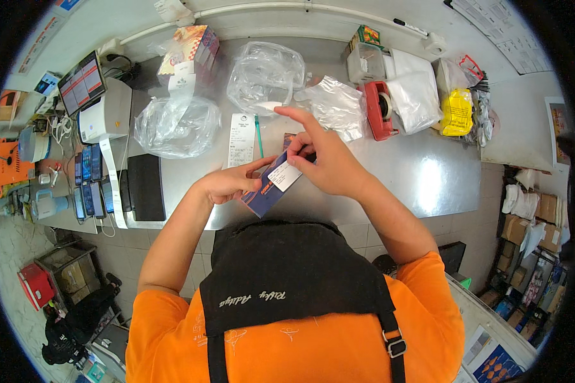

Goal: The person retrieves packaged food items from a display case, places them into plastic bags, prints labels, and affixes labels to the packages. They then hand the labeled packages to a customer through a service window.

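My left hand [227,184] grips the lower left part of a dark blue flat packet [265,201] with orange print, its thumb lying over the face. On that face sits a white printed label [283,176]. Thumb and fingers of my right hand [322,156] pinch at the label's upper edge, while the index finger points up and away. A small white scrap [271,107] shows at that fingertip. Beyond my hands, a printed receipt [242,137] lies flat with a green pen [259,137] beside it. The packet's far end is partly hidden behind my right hand.
Clear plastic bags [265,70], a foil bag [335,105] and a red tape dispenser [380,112] lie along the back of the steel table [428,185]. To the left are a receipt printer [107,110], several phones [91,182] and a black folder [146,187].
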`<state>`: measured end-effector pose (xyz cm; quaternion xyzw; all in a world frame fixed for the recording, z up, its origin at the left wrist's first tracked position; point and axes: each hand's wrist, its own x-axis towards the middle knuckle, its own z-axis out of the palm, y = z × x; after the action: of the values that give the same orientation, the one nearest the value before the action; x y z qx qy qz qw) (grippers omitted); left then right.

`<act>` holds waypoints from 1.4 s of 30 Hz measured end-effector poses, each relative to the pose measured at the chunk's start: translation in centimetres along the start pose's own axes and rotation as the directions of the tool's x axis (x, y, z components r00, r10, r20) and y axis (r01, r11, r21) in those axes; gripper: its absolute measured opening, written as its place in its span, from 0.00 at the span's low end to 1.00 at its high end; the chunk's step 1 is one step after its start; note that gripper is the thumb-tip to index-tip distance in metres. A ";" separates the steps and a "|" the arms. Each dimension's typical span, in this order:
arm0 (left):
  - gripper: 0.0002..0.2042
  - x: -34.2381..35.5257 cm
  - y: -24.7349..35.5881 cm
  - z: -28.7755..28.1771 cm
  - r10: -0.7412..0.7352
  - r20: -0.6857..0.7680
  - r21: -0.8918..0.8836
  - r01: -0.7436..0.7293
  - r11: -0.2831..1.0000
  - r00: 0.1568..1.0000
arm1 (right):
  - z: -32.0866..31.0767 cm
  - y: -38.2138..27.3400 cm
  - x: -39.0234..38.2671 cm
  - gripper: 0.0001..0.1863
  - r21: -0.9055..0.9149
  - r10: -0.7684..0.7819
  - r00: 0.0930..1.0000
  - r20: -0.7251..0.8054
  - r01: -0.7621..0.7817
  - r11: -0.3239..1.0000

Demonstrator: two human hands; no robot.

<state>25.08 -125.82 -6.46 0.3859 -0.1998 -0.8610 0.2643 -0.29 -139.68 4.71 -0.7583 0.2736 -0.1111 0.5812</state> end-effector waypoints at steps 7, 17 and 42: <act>0.74 1.9 0.0 -1.4 -0.046 -0.007 -0.073 0.046 0.996 0.999 | 1.9 3.4 0.8 0.44 -0.313 -0.206 0.975 -0.082 0.171 0.934; 0.71 3.8 -0.3 -2.2 -0.160 -0.001 -0.016 0.160 0.987 0.987 | 5.2 8.4 -0.1 0.64 -0.429 -0.161 0.909 -0.384 -0.021 0.903; 0.64 0.5 -7.9 -5.5 0.311 -0.100 0.993 0.115 -0.030 0.945 | 5.4 20.2 -2.1 0.61 -0.618 -0.136 0.966 -0.218 -0.029 0.785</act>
<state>26.70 -120.74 -14.43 0.5654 -0.7390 -0.3663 -0.0039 -5.16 -137.69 -15.64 -0.8934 0.3444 -0.1271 0.2590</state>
